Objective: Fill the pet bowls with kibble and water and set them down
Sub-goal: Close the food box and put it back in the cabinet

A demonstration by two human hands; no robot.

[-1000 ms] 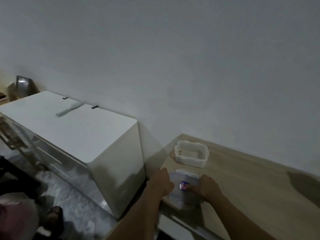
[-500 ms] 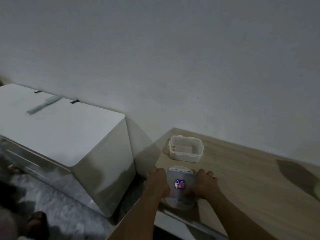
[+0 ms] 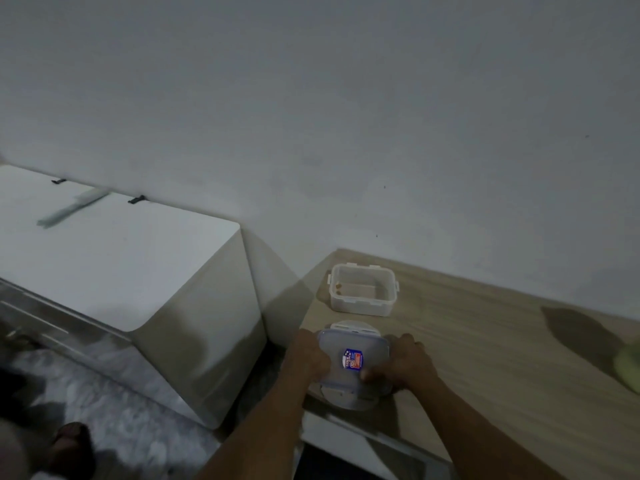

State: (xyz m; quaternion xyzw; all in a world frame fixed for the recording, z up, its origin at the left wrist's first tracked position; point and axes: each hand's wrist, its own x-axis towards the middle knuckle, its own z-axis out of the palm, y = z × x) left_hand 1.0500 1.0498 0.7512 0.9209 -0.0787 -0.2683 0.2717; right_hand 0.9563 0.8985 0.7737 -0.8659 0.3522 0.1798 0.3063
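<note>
A lidded clear plastic container (image 3: 351,362) with a blue-and-red sticker stands near the front left corner of the wooden table (image 3: 485,341), on top of a round white object (image 3: 349,398) whose rim shows at front and back. My left hand (image 3: 306,358) grips the container's left side. On its right side my right hand (image 3: 403,363) grips it, thumb on the lid. Behind it an open clear container (image 3: 362,289) with clip flaps holds a few brown bits in a corner.
A white cabinet (image 3: 114,258) stands left of the table against the grey wall, a narrow gap between them. A green blurred object (image 3: 628,367) sits at the table's right edge. A foot in a sandal (image 3: 71,445) shows on the marbled floor at lower left.
The view has swung right and slightly down. Both hands have closed tighter around the lidded container, and the round white object beneath it has come into sight.
</note>
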